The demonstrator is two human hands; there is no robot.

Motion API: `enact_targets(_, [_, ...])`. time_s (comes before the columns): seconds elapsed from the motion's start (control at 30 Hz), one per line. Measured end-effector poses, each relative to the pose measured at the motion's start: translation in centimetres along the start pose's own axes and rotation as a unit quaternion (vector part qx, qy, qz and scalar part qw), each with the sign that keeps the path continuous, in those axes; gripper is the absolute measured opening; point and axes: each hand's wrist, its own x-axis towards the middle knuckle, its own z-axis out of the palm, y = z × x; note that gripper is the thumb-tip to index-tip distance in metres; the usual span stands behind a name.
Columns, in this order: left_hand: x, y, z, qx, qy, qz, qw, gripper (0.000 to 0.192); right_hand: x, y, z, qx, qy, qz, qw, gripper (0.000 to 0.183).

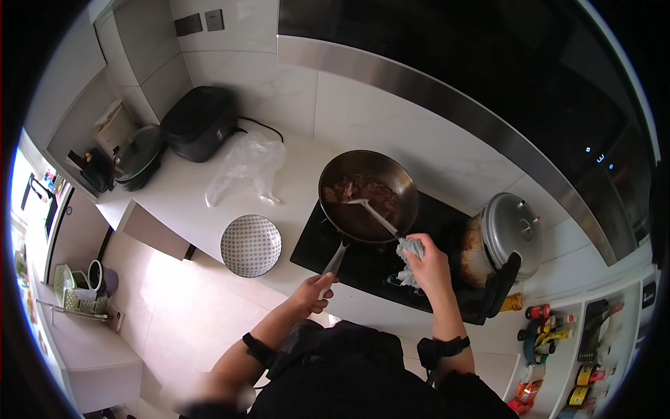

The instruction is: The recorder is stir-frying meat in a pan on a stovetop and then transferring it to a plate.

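Note:
My left hand (314, 296) is closed around the handle (334, 267) of a round metal wok (402, 178) on a black glass cooktop (361, 267). Dark, browned pieces of food in sauce (361, 191) lie in the wok. With my right hand (432, 262) I grip a grey fluffy cloth (409, 267) together with a spatula (379, 216), whose metal head rests in the food. Left of the cooktop sits a grey-and-white patterned bowl (251, 246) with nothing in it.
A lidded pressure cooker (515, 235) stands at the cooktop's right, its black handle pointing towards me. On the left counter are a crumpled plastic bag (251, 162), a black appliance (199, 123) and a lidded pan (138, 157). Bottles fill shelves (573, 324) at right; a range hood (419, 84) hangs above.

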Motion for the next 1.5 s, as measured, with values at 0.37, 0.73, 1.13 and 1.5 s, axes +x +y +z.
enact_targets(0.37, [-0.1,0.2,0.4,0.005,0.007,-0.001,1.000,0.052,3.8,-0.1,1.9,-0.090,-0.014,-0.052,0.994,0.026])
enact_targets(0.73, [0.2,0.0,0.0,0.007,0.012,-0.013,1.000,0.049,-2.7,0.4,-8.7,-0.167,0.042,-0.081,0.982,0.032])
enact_targets(1.13, [0.0,0.1,0.2,0.000,0.002,-0.011,1.000,0.050,-1.9,1.8,-1.9,0.007,-0.063,-0.019,0.998,0.030])
enact_targets(1.5, [-0.1,0.1,0.6,0.016,0.020,-0.003,1.000,0.052,7.3,0.9,1.6,-0.016,0.017,0.017,1.000,0.032])
